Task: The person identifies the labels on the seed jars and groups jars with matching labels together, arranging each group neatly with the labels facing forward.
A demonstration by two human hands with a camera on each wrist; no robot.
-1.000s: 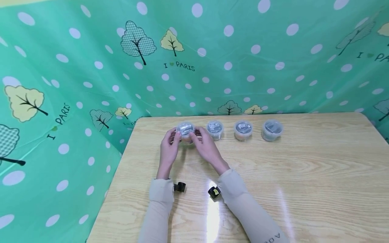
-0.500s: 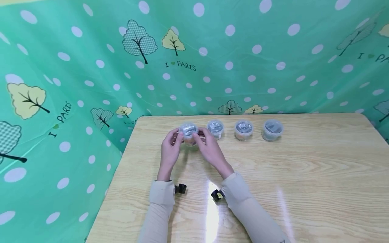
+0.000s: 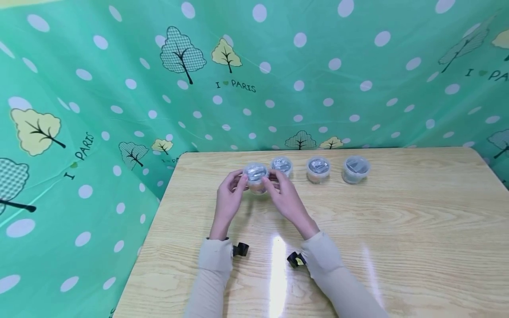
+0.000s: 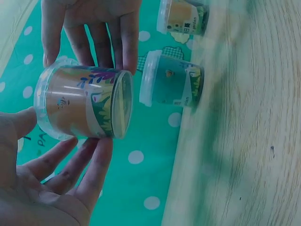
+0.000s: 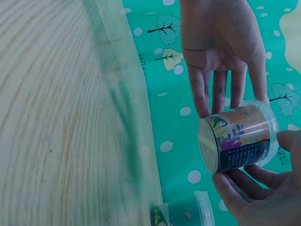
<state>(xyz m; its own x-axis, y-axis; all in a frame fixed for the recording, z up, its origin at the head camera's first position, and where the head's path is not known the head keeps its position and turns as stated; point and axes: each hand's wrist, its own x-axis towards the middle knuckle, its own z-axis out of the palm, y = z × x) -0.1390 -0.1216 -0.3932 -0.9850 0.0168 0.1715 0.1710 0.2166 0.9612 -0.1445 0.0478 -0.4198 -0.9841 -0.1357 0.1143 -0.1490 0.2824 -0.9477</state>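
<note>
Both hands hold a small clear plastic tub [image 3: 256,180] with a lid, raised above the table and lid up. My left hand [image 3: 229,194] grips its left side, and my right hand [image 3: 289,198] grips the opposite side, with thumbs by the lid. Orange-brown contents and a printed leaf label show through the wall of the tub [image 4: 80,101] in the left wrist view. Its round base faces the table. From the right wrist view, a dark panel of small print shows on the tub [image 5: 240,139].
Three similar lidded tubs stand in a row near the table's back edge: a blue-green tub [image 3: 282,165] close behind the right fingers, an orange tub [image 3: 318,171] and a grey-green tub [image 3: 355,170] further right. A green dotted cloth [image 3: 254,88] hangs behind the wooden table [image 3: 397,238].
The held tub has moved right and slightly toward me, both hands travelling with it. It now partly overlaps the nearest standing tub in the head view. The other tubs have not moved.
</note>
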